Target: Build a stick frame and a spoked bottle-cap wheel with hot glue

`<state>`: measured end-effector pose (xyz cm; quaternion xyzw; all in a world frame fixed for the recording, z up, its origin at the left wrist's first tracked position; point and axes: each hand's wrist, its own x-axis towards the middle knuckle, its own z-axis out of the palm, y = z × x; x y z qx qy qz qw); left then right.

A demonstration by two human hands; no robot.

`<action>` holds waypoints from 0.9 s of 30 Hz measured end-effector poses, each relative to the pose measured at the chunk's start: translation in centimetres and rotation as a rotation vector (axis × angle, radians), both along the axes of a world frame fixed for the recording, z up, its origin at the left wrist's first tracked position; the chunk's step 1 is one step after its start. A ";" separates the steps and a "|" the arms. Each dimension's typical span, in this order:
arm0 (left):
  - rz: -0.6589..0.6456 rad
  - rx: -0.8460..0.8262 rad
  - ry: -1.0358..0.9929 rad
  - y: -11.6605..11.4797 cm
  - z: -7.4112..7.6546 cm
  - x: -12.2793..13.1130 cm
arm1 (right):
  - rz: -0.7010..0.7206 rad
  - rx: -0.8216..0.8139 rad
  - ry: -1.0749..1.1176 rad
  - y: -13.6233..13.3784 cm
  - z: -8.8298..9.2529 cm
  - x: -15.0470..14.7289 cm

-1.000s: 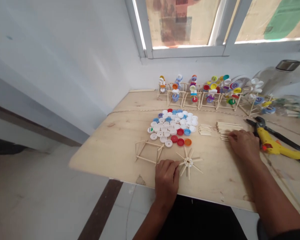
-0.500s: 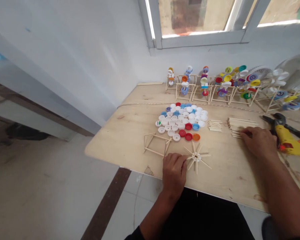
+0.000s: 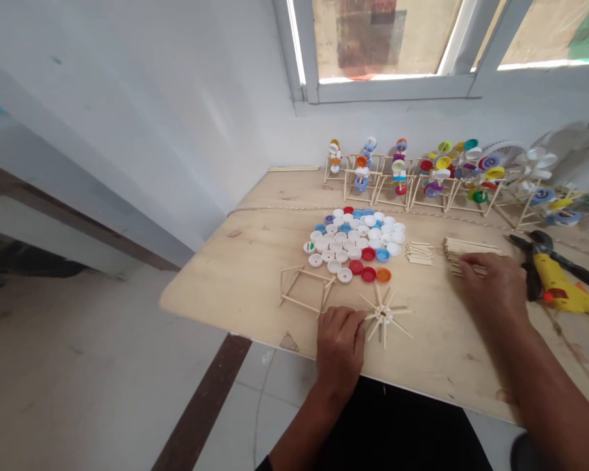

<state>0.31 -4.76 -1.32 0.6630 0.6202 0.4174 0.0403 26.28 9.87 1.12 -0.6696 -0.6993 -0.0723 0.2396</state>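
Note:
My left hand [image 3: 341,340] rests near the table's front edge, fingers curled, with thumb and forefinger closed on the tip of one spoke of a stick wheel [image 3: 383,316]. The wheel has thin wooden spokes around a small white hub and lies flat. Behind my left hand lies a box-like wooden stick frame [image 3: 302,301]. My right hand [image 3: 498,281] is over a bundle of long wooden sticks [image 3: 476,245], its fingertips pinched together at the sticks' left ends. The hand hides part of the bundle.
Many bottle caps [image 3: 348,242], mostly white, cover the middle, beside short sticks [image 3: 419,253]. Finished cap wheels on stick frames [image 3: 400,173] line the wall. At right lie pliers [image 3: 540,245] and a yellow glue gun [image 3: 559,281]. A cord [image 3: 285,208] crosses the table [image 3: 211,275].
My right hand has shifted slightly left over the long sticks. My left hand stays at the stick wheel. The view has tilted a little.

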 end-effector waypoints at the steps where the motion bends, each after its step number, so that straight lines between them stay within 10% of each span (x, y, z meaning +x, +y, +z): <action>1: -0.001 -0.003 0.001 0.0 0.0 0.0 | 0.046 0.007 0.020 -0.1 0.1 -0.4; 13: 0.014 0.013 0.019 0.1 -0.2 0.2 | 0.825 -0.121 -0.045 -1.3 2.8 -12.7; 27: 0.026 0.021 0.021 0.2 -0.6 0.4 | 0.879 -0.092 -0.240 -1.6 1.9 -18.0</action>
